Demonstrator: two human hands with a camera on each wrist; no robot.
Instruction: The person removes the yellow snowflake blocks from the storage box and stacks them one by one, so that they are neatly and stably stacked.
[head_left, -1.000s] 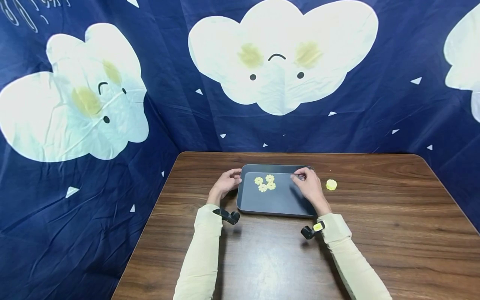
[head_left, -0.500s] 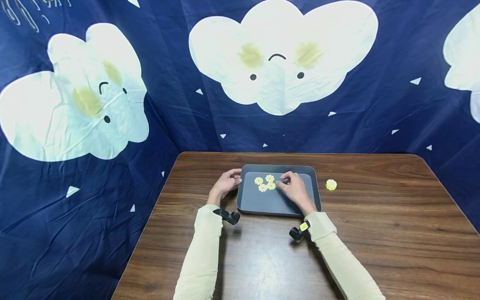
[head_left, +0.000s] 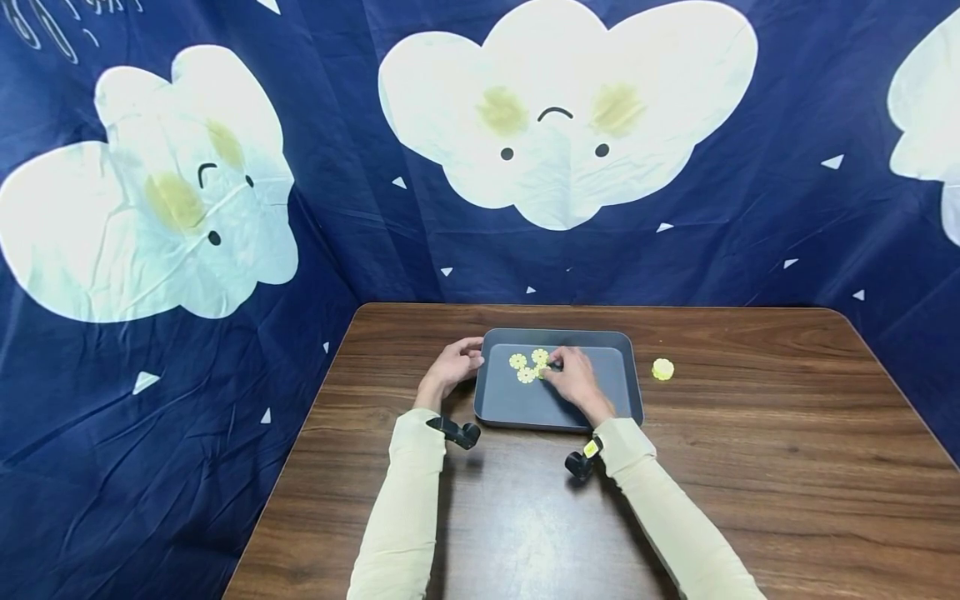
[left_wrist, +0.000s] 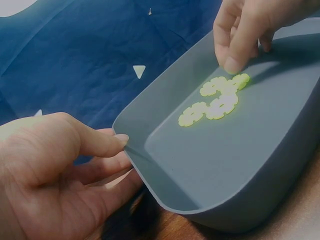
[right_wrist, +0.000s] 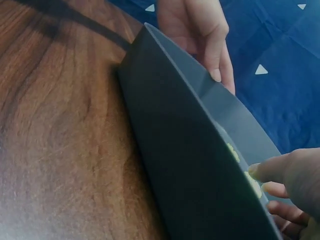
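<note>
At the left edge of the tray (head_left: 517, 408): left hand (head_left: 452, 365) pinches it, likely for steadiness.
Yellow flowers (left_wrist: 220, 105): clustered toward that edge.
Right hand (head_left: 576, 379): bent over them, perhaps arranging; any pinch unclear.

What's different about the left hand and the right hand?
The left hand grips the tray by one end, while the right hand reaches inside it. The left hand sits away from the yellow flowers; the right hand's fingers are right by them. Both hands are bare.
</note>
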